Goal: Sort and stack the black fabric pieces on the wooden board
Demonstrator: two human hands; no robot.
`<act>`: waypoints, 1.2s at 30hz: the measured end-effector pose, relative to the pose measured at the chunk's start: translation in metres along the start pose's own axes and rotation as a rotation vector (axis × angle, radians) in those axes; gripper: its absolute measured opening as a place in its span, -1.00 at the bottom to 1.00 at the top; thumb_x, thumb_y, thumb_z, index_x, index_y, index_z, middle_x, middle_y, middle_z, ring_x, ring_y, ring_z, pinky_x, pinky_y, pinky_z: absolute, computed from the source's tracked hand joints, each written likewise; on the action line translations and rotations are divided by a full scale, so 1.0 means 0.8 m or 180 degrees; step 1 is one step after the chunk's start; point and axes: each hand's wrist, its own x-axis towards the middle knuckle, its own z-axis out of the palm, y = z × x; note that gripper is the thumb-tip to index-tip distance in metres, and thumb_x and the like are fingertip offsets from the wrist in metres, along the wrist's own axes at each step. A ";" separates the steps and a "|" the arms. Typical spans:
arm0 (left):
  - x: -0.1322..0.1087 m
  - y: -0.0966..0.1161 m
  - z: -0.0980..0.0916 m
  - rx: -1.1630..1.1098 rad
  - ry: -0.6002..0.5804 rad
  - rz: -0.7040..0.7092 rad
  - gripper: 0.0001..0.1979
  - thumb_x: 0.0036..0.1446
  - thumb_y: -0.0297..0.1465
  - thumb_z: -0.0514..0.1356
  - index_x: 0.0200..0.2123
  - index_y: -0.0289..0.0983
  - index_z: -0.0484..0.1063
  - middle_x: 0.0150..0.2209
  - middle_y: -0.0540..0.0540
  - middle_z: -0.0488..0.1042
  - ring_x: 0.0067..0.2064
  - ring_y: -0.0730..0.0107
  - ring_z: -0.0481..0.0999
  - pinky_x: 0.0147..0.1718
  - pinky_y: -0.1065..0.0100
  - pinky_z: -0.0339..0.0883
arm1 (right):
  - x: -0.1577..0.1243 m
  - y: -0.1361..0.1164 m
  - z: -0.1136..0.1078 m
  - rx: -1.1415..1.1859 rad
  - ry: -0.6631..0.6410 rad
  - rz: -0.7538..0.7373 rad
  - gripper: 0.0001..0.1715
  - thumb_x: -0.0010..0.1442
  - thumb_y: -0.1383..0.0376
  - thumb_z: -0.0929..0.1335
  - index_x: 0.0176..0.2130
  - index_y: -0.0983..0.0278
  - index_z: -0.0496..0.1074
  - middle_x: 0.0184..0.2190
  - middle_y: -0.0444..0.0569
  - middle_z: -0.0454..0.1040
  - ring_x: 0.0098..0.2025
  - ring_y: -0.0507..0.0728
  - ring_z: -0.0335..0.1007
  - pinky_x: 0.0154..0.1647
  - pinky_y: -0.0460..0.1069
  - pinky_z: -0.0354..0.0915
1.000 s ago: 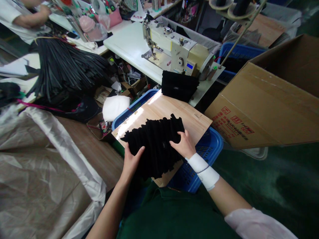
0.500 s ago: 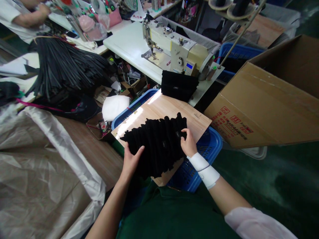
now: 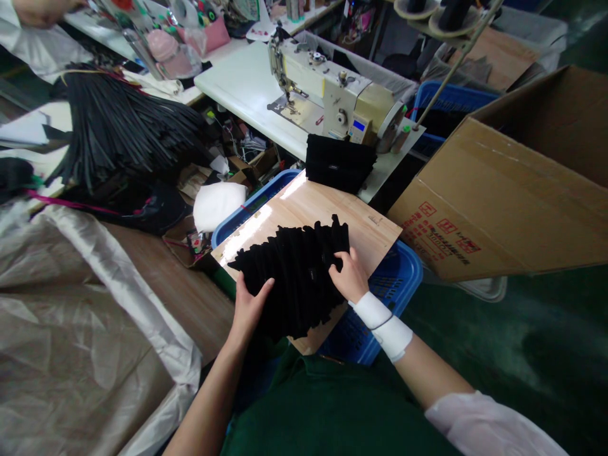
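Observation:
A row of overlapping black fabric pieces (image 3: 289, 278), some with small labels, lies on a wooden board (image 3: 332, 206). My left hand (image 3: 249, 304) grips the row's left end, its thumb over the top and its forefinger along the side; its other fingers are hidden. At the right end, my right hand (image 3: 349, 275) has its fingers curled and pinched on the edge of a black piece. A white band wraps that wrist. Beneath the board is a blue plastic basket (image 3: 403, 275). Another folded black fabric stack (image 3: 339, 161) rests at the board's far corner, against the sewing table.
A sewing machine (image 3: 332, 85) stands on the white table (image 3: 232, 76) ahead. To the right is a large open cardboard box (image 3: 503, 202). Dark strips (image 3: 123, 126) hang in a bundle at left, near another person's sleeve (image 3: 40, 47). A beige cover (image 3: 80, 342) fills the lower left.
My right hand has shifted slightly left along the row, and the right end of the black pieces has moved in with it. My left hand stays in place. The other person's arm has moved up and left.

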 end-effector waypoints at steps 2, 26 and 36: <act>0.000 0.001 0.000 0.0053 -0.0001 0.0003 -0.22 -0.01 -0.15 0.35 0.22 -0.27 0.16 0.21 -0.28 0.30 0.25 0.04 0.30 0.28 0.02 0.12 | -0.001 0.002 0.001 0.0025 -0.0014 -0.0001 -0.68 0.14 0.34 0.30 -0.08 0.31 0.42 0.01 0.15 0.30 0.06 0.27 0.34 0.08 0.15 0.31; -0.001 0.004 -0.001 0.0112 -0.0037 -0.0036 -0.22 -0.01 -0.13 0.36 0.22 -0.23 0.18 0.20 -0.25 0.32 0.23 0.01 0.33 0.26 -0.02 0.15 | -0.016 -0.030 0.015 -0.0163 -0.0272 -0.0044 -0.38 -0.05 0.13 0.45 -0.03 0.33 0.36 0.21 0.30 0.13 0.23 0.47 0.10 0.14 0.30 0.23; 0.001 0.001 0.000 0.0040 -0.0054 -0.0056 -0.23 -0.01 -0.16 0.36 0.22 -0.24 0.17 0.18 -0.24 0.35 0.21 0.04 0.35 0.26 0.02 0.16 | -0.013 0.008 0.010 0.0347 0.0290 -0.0355 -0.47 -0.01 0.58 0.20 -0.03 0.31 0.33 0.18 0.18 0.14 0.20 0.25 0.23 0.19 0.17 0.24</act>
